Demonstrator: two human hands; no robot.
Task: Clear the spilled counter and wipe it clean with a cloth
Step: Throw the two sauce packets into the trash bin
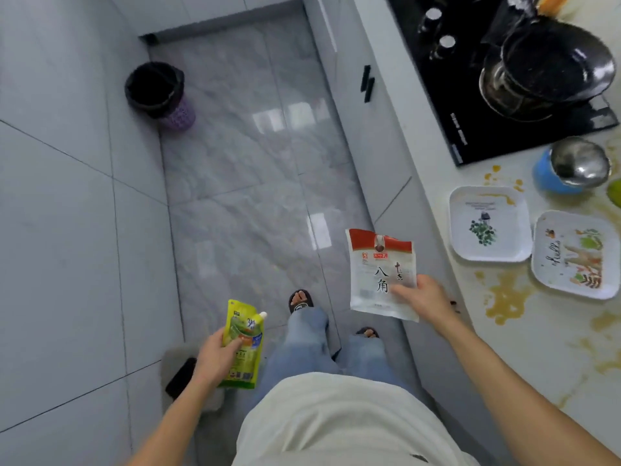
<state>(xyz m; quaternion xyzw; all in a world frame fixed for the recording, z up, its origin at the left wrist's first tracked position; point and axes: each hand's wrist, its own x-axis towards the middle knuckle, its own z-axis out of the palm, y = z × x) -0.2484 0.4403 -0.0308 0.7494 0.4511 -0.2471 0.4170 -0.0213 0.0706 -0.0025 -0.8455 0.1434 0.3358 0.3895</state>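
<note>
My left hand (216, 356) grips a green and yellow spouted pouch (244, 344) over the floor, low left of my legs. My right hand (425, 297) holds a white packet with a red top (376, 264) by its lower right corner, just off the counter's front edge. The white counter (544, 351) at the right is smeared with yellow-brown spill. Two square white plates, one with a plant print (489, 223) and one with a "hello" print (574, 253), lie on it. No cloth is visible.
A purple bin with a black liner (158, 92) stands by the far wall on the grey tiled floor. A black hob (497, 95) carries a dark pot. A steel bowl (579, 161) rests on a blue container. A grey stool with a dark phone-like object (181, 376) is behind my left hand.
</note>
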